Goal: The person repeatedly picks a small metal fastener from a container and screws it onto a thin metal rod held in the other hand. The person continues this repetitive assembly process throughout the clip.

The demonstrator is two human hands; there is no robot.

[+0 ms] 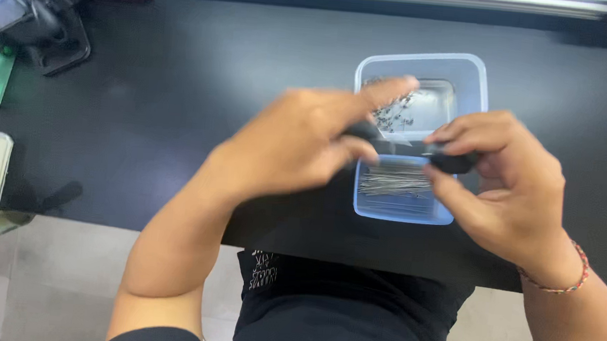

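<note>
You are pinching a short black bar-shaped part (420,152) at both ends, its long axis lying left–right: left hand (298,145) and right hand (508,183) both closed on it, above the clear plastic tubs (470,72).

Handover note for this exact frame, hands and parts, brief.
Left hand and right hand together pinch a small black part above the trays.
Upper clear tray holds small dark pieces; lower clear tray holds thin metal pins. Both sit on the black table.
Done: the part is lifted in both hands. Whether a pin is fitted is blurred; both trays still hold stock.
</note>
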